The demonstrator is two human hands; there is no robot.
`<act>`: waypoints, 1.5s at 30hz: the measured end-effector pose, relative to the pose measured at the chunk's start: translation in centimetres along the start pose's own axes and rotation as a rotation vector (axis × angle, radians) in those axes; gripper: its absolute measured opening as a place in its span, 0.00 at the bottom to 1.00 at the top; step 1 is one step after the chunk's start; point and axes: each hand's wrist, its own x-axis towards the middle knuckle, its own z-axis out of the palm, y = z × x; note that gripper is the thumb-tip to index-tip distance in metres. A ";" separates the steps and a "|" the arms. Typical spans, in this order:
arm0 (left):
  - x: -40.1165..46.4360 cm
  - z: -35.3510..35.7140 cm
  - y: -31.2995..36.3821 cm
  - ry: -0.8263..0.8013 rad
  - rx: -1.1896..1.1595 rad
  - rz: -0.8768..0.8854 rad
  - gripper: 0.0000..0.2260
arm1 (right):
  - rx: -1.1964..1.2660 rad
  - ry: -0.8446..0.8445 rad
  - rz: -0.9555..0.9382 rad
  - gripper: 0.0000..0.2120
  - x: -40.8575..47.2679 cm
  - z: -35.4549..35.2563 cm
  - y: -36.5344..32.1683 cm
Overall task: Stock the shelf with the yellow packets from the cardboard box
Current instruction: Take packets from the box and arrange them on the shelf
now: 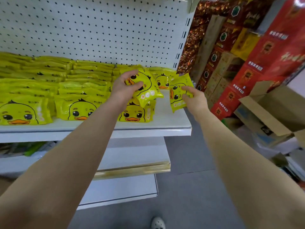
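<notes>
Rows of yellow packets (49, 90) with a duck face fill the white shelf (148, 129) from the left edge, where the stacks are cut off by the frame; only the front packets show their print, those behind show thin edges. Near the shelf's right end the left hand (125, 86) grips a tilted packet (145, 90) above the front row, fingers and thumb curled round its upper left corner, which they partly hide. Just right, the right hand (193, 98) pinches another packet (179, 93) at the shelf's right edge, fingertips on its face. Red cartons (257, 66) stand further right, their print blurred. An open cardboard box (272, 109) sits at far right, its inside not visible.
</notes>
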 end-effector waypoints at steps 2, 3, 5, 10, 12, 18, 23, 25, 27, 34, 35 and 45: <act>1.2 0.4 0.0 0.030 0.001 0.015 0.21 | -0.106 -0.045 -0.037 0.16 2.5 0.0 0.5; 1.8 0.6 -0.1 0.049 0.004 0.022 0.21 | -0.159 -0.083 -0.055 0.17 3.7 0.1 0.7; 3.0 0.6 -0.4 0.098 -0.015 0.017 0.22 | -0.275 -0.171 -0.101 0.19 6.0 0.5 1.2; 5.4 0.9 -0.5 0.208 -0.017 0.023 0.21 | -0.430 -0.312 -0.235 0.21 10.8 2.6 2.2; 6.2 0.9 -0.4 0.250 -0.008 0.036 0.21 | -0.491 -0.349 -0.290 0.23 12.4 3.5 2.3; 7.8 0.9 0.0 0.313 -0.007 0.063 0.20 | -0.476 -0.362 -0.290 0.30 17.1 5.9 2.7; 8.5 1.4 -0.2 0.308 -0.049 0.087 0.20 | -0.595 -0.256 -0.257 0.27 18.8 7.5 1.9; 8.8 1.9 -0.4 0.290 -0.060 0.098 0.22 | -0.611 -0.222 -0.236 0.21 18.4 7.7 1.5; 9.0 2.4 -0.4 0.269 -0.042 0.117 0.24 | -0.675 -0.171 -0.309 0.17 18.1 7.8 1.2; 10.1 6.4 0.5 0.287 0.102 0.219 0.27 | 0.336 -0.475 -0.046 0.11 15.7 6.3 -2.4; 10.2 7.3 0.8 0.285 0.102 0.233 0.27 | 0.444 -0.609 0.064 0.14 15.5 5.7 -2.7; 9.7 13.7 -1.1 0.052 0.136 0.015 0.23 | 0.274 -0.511 -0.055 0.11 18.8 0.7 3.2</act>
